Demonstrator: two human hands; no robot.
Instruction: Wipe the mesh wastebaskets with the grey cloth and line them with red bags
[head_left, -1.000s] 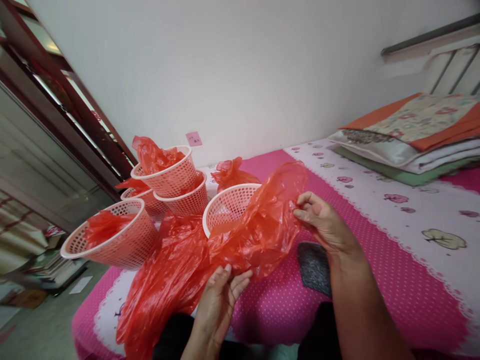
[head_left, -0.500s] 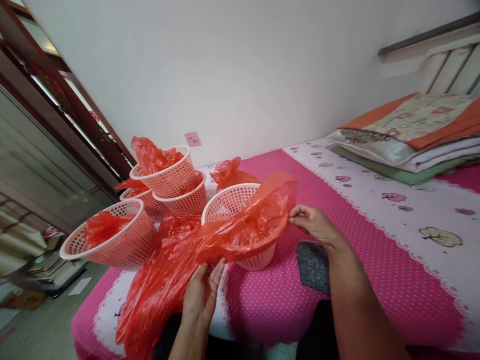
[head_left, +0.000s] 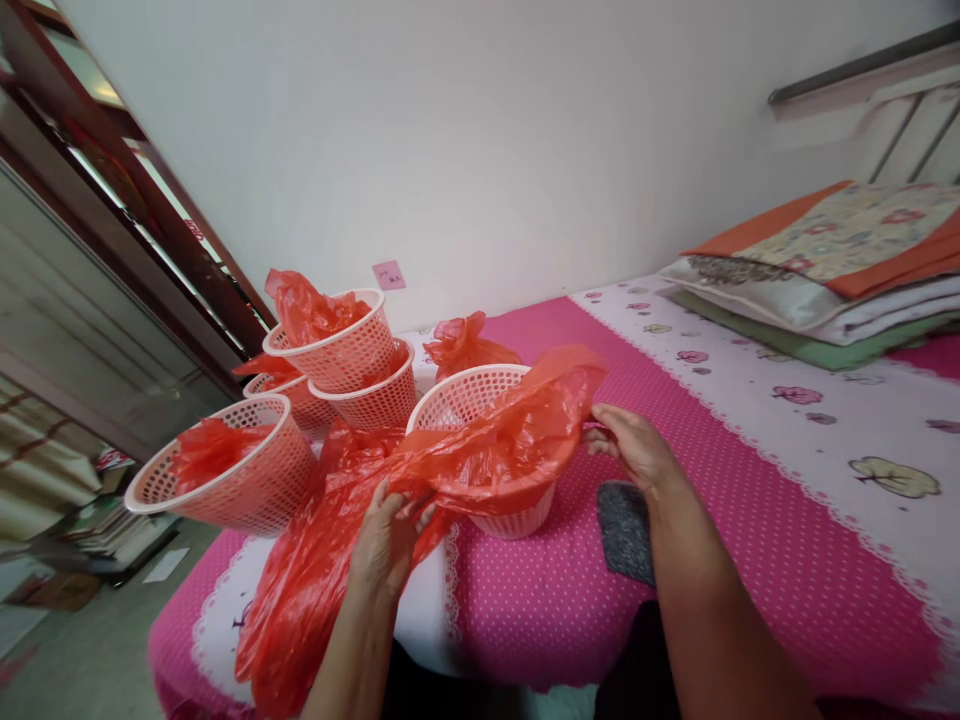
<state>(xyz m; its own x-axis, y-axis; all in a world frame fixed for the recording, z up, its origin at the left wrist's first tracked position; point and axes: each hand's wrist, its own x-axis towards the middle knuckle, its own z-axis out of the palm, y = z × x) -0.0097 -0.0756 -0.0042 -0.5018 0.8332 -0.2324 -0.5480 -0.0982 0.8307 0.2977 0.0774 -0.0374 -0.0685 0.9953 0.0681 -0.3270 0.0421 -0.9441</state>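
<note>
A red plastic bag (head_left: 517,450) lies over the front and right rim of a pale pink perforated basket (head_left: 469,392), partly sunk inside it. My left hand (head_left: 387,535) is closed on the bag's near left edge, just in front of the basket. At the basket's right side, my right hand (head_left: 628,445) pinches the bag's edge between thumb and fingers. More red plastic (head_left: 315,570) spreads in a crumpled heap left of my left hand and hangs toward the bed's front edge.
Several pink baskets with red bags inside, among them a front-left basket (head_left: 247,490) and a raised basket (head_left: 349,352), stand on the left. A bunched red bag (head_left: 466,345) sits behind. A dark grey cloth (head_left: 625,530) lies on the bedspread (head_left: 720,500); folded bedding (head_left: 817,260) is at far right.
My left hand has moved left and up along the bag's edge. My right hand has shifted slightly, and the bag's raised right part has moved a little right.
</note>
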